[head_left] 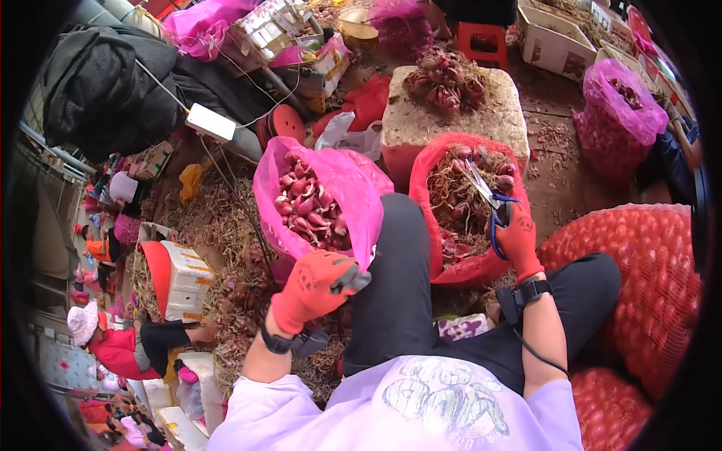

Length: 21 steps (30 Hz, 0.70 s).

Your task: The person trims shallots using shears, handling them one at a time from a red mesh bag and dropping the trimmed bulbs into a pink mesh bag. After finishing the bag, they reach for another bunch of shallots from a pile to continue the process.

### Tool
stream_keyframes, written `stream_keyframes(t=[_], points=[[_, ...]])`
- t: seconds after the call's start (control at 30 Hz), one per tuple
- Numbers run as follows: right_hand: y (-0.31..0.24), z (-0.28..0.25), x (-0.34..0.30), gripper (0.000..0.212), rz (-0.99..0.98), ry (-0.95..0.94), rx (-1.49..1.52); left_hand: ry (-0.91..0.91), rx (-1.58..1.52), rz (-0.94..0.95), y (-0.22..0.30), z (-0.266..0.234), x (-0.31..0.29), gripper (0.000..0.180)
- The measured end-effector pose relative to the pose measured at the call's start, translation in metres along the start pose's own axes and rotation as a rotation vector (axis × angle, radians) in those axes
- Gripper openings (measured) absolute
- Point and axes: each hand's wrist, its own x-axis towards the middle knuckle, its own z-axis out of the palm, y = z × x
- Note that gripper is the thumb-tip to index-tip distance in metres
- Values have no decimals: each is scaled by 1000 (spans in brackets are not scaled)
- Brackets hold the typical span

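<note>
My right hand (519,234), in a red glove, grips a pair of scissors (480,184) with blue handles. Their blades point away from me over an open red mesh bag (423,218) of shallots that still carry dry stalks and roots. My left hand (320,284), also gloved in red with dark fingertips, is closed at the near rim of a pink plastic bag (272,180). Whatever its fingers hold, if anything, is hidden. Loose trimmed shallots (304,199) fill that pink bag, left of my knee.
A foam block (489,94) beyond the red bag bears a bunch of shallots (445,79). Full red net sacks (632,278) crowd my right side. Dry stalks and skins (241,316) litter the floor at left, where people sit among foam boxes (188,282). A white box (210,122) hangs on cables.
</note>
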Motion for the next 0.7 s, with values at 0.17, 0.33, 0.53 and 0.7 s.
stream_keyframes(t=[0.17,0.33,0.53,0.7], points=[[6,2,5,32,-39,11,-38,150,-522,-560,-72,-38,28,39],[2,0,3,31,-64,20,-27,320,620,-1096,-244,-19,21,91],[2,-4,2,30,34,-24,-32,322,457,-953,-253,-29,-34,45],[10,-5,-2,31,-25,-40,-51,491,-28,-895,-196,-36,-77,36]])
